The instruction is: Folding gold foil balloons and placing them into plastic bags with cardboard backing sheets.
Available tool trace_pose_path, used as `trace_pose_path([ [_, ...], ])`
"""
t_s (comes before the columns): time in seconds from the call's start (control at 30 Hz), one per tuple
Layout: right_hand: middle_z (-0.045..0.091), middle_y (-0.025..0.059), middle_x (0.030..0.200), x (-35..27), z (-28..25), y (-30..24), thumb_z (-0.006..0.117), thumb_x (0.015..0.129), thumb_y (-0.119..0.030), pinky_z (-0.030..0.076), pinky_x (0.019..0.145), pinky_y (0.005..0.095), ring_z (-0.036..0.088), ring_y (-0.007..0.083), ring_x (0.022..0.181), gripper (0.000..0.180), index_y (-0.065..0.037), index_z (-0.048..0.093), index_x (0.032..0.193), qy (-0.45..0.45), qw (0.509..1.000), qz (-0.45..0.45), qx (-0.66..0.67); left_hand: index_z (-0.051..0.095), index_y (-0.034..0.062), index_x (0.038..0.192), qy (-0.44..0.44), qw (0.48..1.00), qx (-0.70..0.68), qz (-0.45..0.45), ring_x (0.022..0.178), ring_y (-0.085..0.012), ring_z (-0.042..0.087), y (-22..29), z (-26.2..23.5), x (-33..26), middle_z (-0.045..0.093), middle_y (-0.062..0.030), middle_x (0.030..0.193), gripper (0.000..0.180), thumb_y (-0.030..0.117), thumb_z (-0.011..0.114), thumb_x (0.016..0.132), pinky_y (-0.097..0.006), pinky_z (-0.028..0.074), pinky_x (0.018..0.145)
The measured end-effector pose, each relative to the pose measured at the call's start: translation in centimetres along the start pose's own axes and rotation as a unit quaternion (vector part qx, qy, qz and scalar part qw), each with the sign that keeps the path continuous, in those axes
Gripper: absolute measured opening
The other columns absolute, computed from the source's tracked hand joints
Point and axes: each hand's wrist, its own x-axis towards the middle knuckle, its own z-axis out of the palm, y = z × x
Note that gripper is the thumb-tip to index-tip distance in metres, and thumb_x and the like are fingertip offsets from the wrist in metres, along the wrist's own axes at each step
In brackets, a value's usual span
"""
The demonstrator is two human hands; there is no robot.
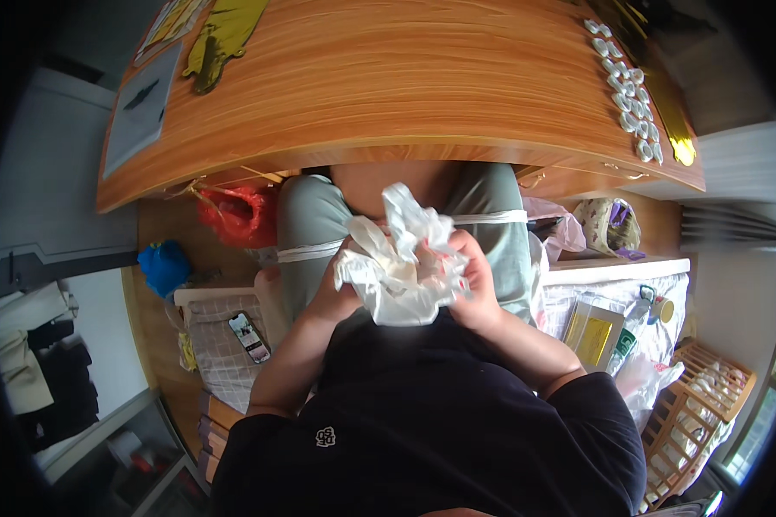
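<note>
A crumpled white plastic bag (401, 267) sits bunched at the picture's centre, above the person's lap and short of the wooden bench (388, 86) at 12 o'clock. A red bag (237, 215) lies at 10 o'clock under the bench edge, a phone (249, 336) at 8 o'clock, a yellow box (593, 336) at 4 o'clock. The left hand (336, 293) grips the bag's left side, the right hand (474, 280) its right; fingers (459, 250) curl into the plastic, pinching it between them.
</note>
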Motion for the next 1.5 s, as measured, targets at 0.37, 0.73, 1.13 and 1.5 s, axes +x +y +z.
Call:
trace_pose_path([
  [0.37,0.051,0.0171,0.139,1.8,0.7,-0.9,0.084,0.081,-0.014,0.043,0.106,0.0413,0.053,0.0275,0.129,0.052,-0.004,0.055,0.123,0.042,0.987,-0.045,-0.151,0.024,0.0073,0.156,-0.169,0.970,-0.156,0.078,0.144,-0.0328,0.036,1.2,0.3,0.6,0.034,-0.0170,0.157,0.102,0.046,0.079,0.080,-0.049,0.031,0.117],
  [0.73,0.043,0.0152,0.148,5.1,2.5,0.2,0.083,0.077,-0.004,0.036,0.113,0.0386,0.044,0.0261,0.138,0.096,-0.002,0.024,0.153,0.022,0.944,-0.016,-0.329,0.043,0.0046,0.142,0.120,0.982,-0.005,0.148,0.127,-0.0215,0.054,1.4,1.8,2.3,0.052,-0.0108,0.141,0.050,0.020,0.060,0.098,-0.038,0.044,0.107],
  [1.13,0.046,0.0140,0.147,5.3,1.3,0.7,0.079,0.085,-0.009,0.036,0.114,0.0388,0.044,0.0229,0.138,0.077,-0.001,0.034,0.148,-0.056,0.960,-0.050,-0.271,0.038,0.0086,0.150,0.016,0.930,-0.362,0.059,0.121,-0.0219,0.059,3.8,1.6,1.0,0.055,-0.0095,0.140,0.057,0.036,0.054,0.103,-0.040,0.047,0.108],
  [1.5,0.059,0.0063,0.131,5.8,-1.4,-1.8,0.072,0.093,-0.012,0.045,0.103,0.0335,0.056,0.0139,0.121,0.046,-0.002,0.050,0.132,-0.107,0.990,0.087,-0.021,0.053,0.0029,0.138,-0.007,0.982,0.189,-0.010,0.110,-0.0184,0.064,8.4,1.4,0.8,0.066,-0.0095,0.121,0.051,0.023,0.069,0.094,-0.034,0.051,0.094],
])
